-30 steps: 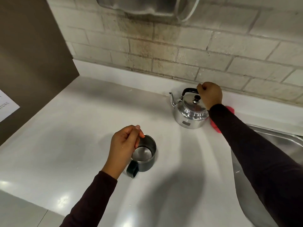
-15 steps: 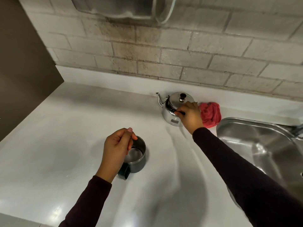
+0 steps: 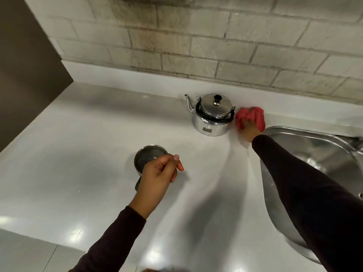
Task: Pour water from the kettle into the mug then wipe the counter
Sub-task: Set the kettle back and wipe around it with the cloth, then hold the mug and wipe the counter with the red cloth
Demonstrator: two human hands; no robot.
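— What's the surface like?
— A glossy white tabletop (image 3: 82,154) under rough pale brick, wide bare room at left, a steel sink (image 3: 314,154) at right.
— And the objects?
— The round shiny steel kettle (image 3: 213,116) stands upright near the wall; the right hand (image 3: 248,129) grips a crumpled red cloth (image 3: 253,114) just beside it. The left hand (image 3: 157,179), loosely curled and empty, hovers over the dark steel-lined mug (image 3: 149,156).

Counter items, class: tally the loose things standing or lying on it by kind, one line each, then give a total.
Kettle: 1
Mug: 1
Red cloth, under the right hand: 1
Total: 3
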